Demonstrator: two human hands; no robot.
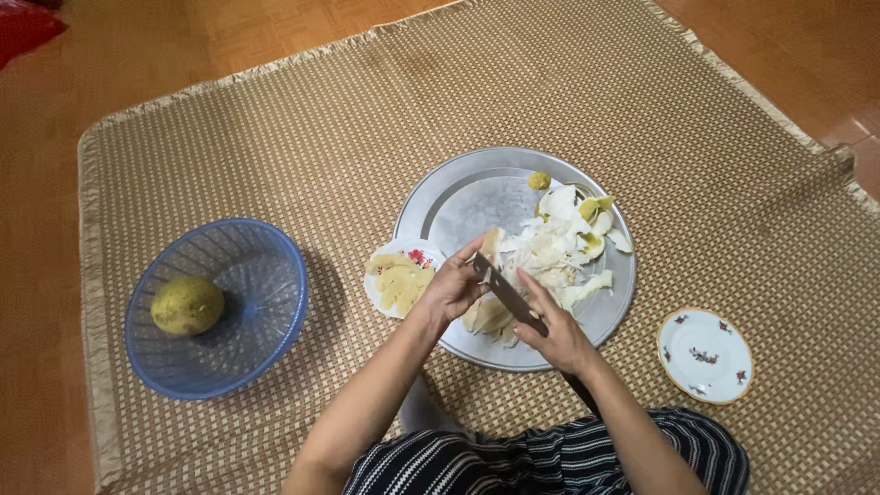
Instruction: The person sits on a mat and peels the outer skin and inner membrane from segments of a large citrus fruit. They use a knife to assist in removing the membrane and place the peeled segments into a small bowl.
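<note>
My left hand (451, 289) grips a pale peeled fruit segment (491, 246) over the near edge of a round metal tray (458, 206). My right hand (557, 330) holds a knife (500, 286) whose dark blade slants up-left against the segment, touching my left fingers. White pith and yellow-green peel scraps (573, 234) lie heaped on the tray's right half. More pale segments (488, 316) lie under my hands. A small flowered plate (396, 275) with peeled yellow pieces sits at the tray's left edge.
A blue plastic basket (261, 302) at the left holds one whole yellow-green fruit (187, 305). An empty flowered saucer (704, 356) lies at the right. Everything rests on a woven mat (275, 137) over a wooden floor. My striped clothing (550, 458) is at the bottom.
</note>
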